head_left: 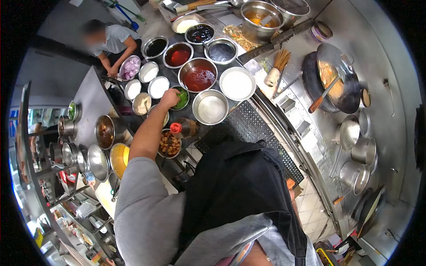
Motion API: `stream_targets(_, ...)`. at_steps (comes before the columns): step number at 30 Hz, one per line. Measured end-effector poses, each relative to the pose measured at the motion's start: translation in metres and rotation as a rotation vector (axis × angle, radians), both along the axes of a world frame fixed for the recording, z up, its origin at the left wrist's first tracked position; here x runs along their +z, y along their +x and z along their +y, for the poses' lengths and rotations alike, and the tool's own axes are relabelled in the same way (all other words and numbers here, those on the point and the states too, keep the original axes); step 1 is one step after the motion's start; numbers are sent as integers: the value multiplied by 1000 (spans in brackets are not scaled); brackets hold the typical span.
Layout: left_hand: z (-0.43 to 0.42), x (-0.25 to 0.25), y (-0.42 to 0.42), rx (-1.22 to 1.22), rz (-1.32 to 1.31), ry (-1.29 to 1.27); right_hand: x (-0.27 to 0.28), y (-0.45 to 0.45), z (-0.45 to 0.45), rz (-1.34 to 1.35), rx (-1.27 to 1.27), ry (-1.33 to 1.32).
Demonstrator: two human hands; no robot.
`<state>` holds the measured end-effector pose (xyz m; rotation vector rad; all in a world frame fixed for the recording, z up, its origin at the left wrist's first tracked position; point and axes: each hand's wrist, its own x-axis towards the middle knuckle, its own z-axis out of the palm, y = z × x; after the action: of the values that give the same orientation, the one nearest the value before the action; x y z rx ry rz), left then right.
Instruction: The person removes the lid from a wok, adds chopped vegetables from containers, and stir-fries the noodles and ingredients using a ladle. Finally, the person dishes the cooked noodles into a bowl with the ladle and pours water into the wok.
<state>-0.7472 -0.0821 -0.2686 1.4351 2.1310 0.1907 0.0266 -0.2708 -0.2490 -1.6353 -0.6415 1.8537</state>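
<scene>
Pinch lightly at the greens, just under the left hand, with finger spread too hidden to judge; lift straight up, clear of the red sauce ahead and right. Impossible to judge the grip of the right hand, mostly behind the apron.

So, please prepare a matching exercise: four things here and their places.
1. The person's left hand
2. Wooden-handled metal utensil
3. Red-capped plastic bottle
4. Round metal bowl of purple pieces

A. Beside the round bowl of brown chunks
B. Next to another person's hand
C. At the round bowl of chopped greens
D. At the round black wok

Pairs: 1-C; 2-D; 3-A; 4-B.
</scene>
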Motion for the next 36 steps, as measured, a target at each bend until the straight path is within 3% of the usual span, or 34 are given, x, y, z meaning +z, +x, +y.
stream_targets(4, 17, 7, 19, -94, 154, -231, -9, 27, -15, -284, 236, 84)
stream_targets(7, 14, -16, 16, -103, 249, -68, -2, 18, -25, -298, 106, 24)
stream_targets(9, 17, -5, 18, -94, 222, -114, -20, 21, -36, -198, -67, -177)
stream_targets(12, 11, 1, 12, -72, 217, -54, -69, 55, -65, -420, 314, 93)
stream_targets(17, 0, 28, 13, 29, 128, -4, -70, 43, -59, -243, 114, -23)
stream_targets(25, -13, 28, 2, 267, -165, 92, -80, 44, -34, 50, -136, -160)
stream_targets(27, -16, 52, 2, 295, -214, 114, -87, 43, -26, 149, -180, -160)
stream_targets(29, -12, 106, 20, 253, -174, 92, -79, 39, -21, -96, 60, -37)
stream_targets(31, -5, 152, 40, 243, -289, 90, -20, 8, 7, -131, -73, -235)
stream_targets(33, 12, 195, 75, 241, -418, 120, -50, 17, 4, -185, -126, -240)
stream_targets(36, 50, 263, 161, 141, -591, 187, -48, 27, 17, -211, -68, -251)
